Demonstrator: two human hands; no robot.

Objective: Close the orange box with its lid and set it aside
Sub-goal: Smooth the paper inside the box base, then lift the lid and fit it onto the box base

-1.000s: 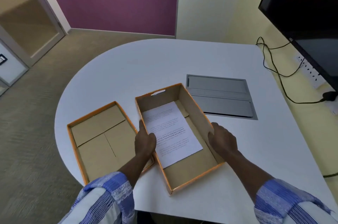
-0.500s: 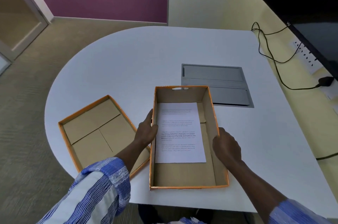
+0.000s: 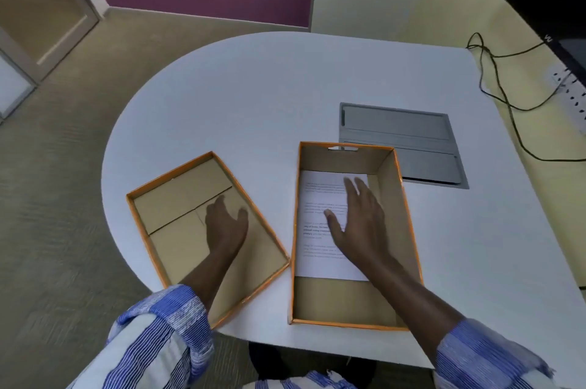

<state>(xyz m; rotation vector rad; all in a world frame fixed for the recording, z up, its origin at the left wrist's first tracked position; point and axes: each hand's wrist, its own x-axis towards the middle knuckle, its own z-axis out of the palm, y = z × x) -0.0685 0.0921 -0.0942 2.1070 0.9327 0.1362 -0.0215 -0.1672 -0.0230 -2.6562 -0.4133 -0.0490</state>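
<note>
Head view: the orange box sits open on the white counter, close to the near edge, its long axis running from 6 toward 12 o'clock. A printed sheet of paper lies flat on its floor, toward the far end. The lid lies just beside the box at its 9 o'clock, inside face up and turned a little askew, its near corner reaching the counter's edge; a narrow strip of counter shows between the two, so they look apart.

The right hand is spread flat, fingers loose, over the paper inside the box — whether it presses the sheet or hovers just above it I cannot tell; it grips nothing. The left hand reaches into the upturned lid with fingers open and thumb out toward the lid's right wall, not yet closed on any edge.

At 1 o'clock from the box, a grey hatch panel is set flush into the counter, its near-left corner hidden behind the box's far wall.

By my reading the task is barely begun: the contents are in, the box is open, the lid untouched. What remains is to grasp the lid, turn it over, seat it on the box, and move the closed box aside.
</note>
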